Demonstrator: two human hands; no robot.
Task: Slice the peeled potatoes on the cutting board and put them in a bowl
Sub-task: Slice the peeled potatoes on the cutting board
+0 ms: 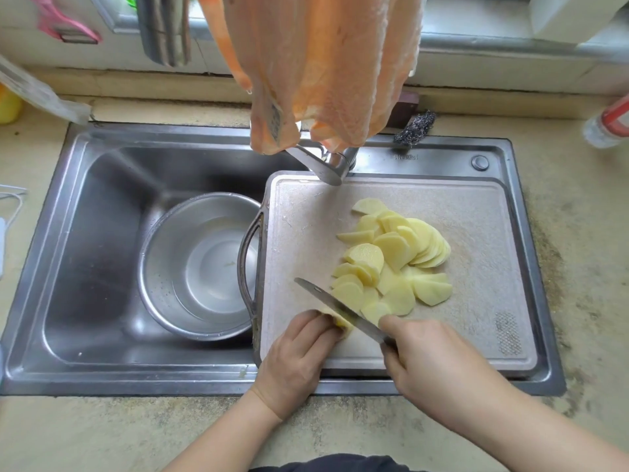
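The right hand [429, 356] is gripping the handle of a knife [340, 310], its blade angling up and left across the near edge of the board [476, 212]. The left hand [299, 352] is curling over a small end of potato [340, 322], fingertips tucked back and pressing it to the board, seemingly to keep it from rolling and to keep the fingers clear of the edge. The blade is lying right against that piece, so a cut looks to be in hand.

Beyond the knife, the slices [394, 257] are lying in a loose, overlapping heap in the middle of the board, pushed away from the cutting spot so the blade has room. The board is sitting over the right part of the sink [102, 206], with its handle toward the basin. A steel bowl [197, 267] is waiting in the basin just beside that handle, holding what looks like a little water and no potato, close enough for the slices to be swept across. An orange cloth [316, 63] is hanging over the tap, clear of the work.

Slicing seems nearly done; filling the bowl is not yet begun.
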